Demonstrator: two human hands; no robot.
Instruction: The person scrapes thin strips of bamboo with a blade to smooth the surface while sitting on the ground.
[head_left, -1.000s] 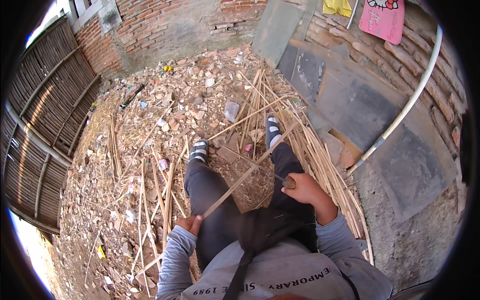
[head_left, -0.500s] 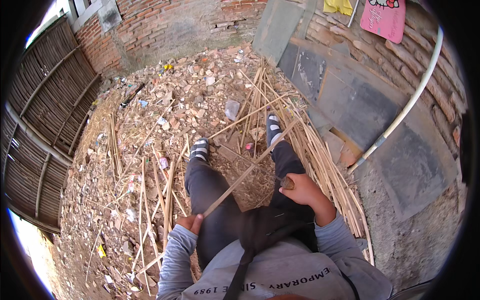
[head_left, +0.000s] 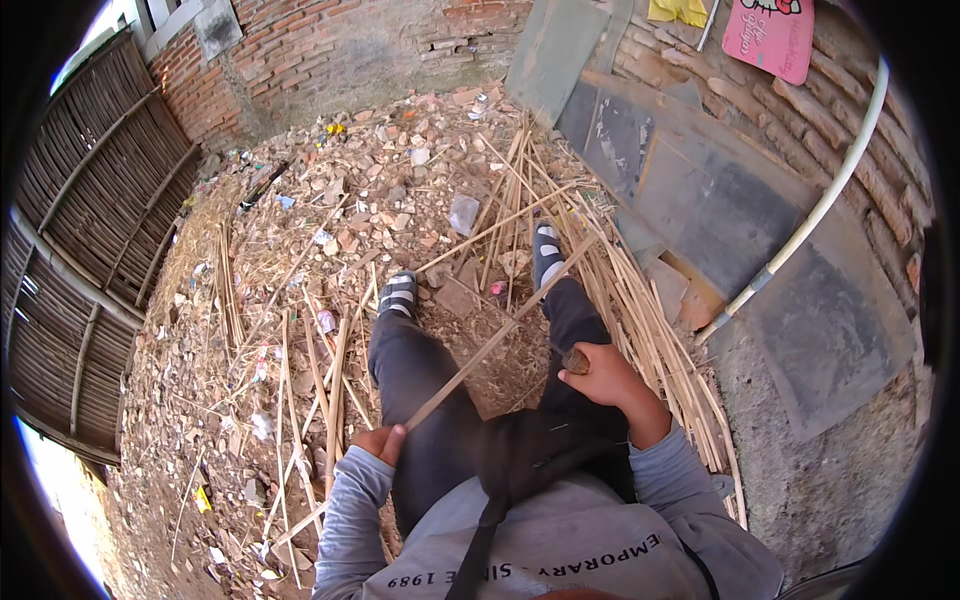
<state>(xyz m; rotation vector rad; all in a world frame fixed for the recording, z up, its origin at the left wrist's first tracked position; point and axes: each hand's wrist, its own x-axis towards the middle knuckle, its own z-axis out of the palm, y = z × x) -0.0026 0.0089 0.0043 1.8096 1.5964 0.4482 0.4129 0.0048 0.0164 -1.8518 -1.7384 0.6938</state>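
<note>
Across the person's dark-trousered legs (head_left: pixel 425 372), a split-bamboo strip (head_left: pixel 508 327) slants from the left fist up toward the right foot, its far end overlapping in view the pile of bamboo strips (head_left: pixel 640 325) on the right. The left hand (head_left: pixel 379 445) has its fingers clamped on the near end, thumb along the top; they cover that tip, and the lower fingers are tucked out of sight. The right hand (head_left: pixel 610 382), apart from the strip, has its fingers closed round a brown tool handle (head_left: pixel 576 361); only the stubby end shows, and whatever it carries seems lost against the dark cloth. Two strapped sandals (head_left: pixel 398 294) rest on the rubble-strewn ground (head_left: pixel 350 235), where more loose strips (head_left: pixel 340 410) lie beyond the left hand, some partly covered by the left sleeve (head_left: pixel 350 505). Above right, the view's edge crops a pink board (head_left: pixel 768 45) and a yellow cloth-like piece (head_left: pixel 678 10), while a pale pole (head_left: pixel 800 240) crosses dark panels (head_left: pixel 700 220), masking a narrow band of them. At far left, the dark rim cuts off the bamboo fence (head_left: pixel 95 170).
</note>
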